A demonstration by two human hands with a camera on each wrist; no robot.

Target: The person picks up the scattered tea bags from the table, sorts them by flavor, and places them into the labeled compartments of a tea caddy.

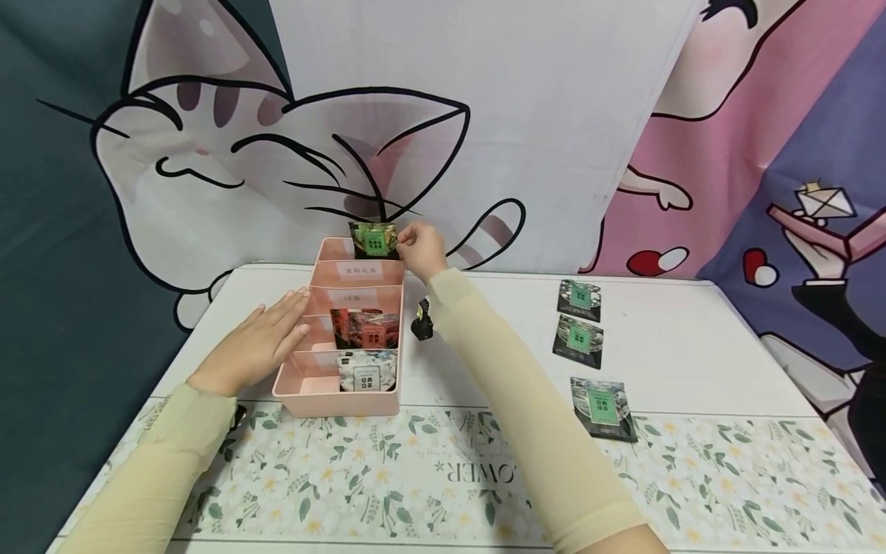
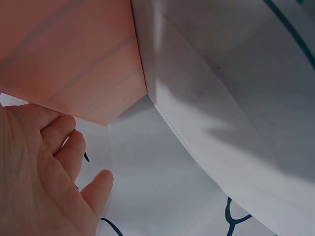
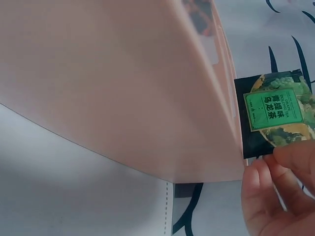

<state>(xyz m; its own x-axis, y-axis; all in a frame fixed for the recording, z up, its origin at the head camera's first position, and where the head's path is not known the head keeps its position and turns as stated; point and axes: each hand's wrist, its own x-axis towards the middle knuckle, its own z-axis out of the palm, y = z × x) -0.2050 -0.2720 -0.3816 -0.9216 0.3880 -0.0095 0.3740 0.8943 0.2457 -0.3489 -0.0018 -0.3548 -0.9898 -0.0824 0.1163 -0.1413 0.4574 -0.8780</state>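
right hand (image 1: pixel 424 248) pinches one packet (image 1: pixel 374 241), three packets (image 1: pixel 578 340) lying farther right.

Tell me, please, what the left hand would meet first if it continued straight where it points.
Most likely the left wall of the pink divided box; the fingers seem to be at its rim, though exact contact is unclear.
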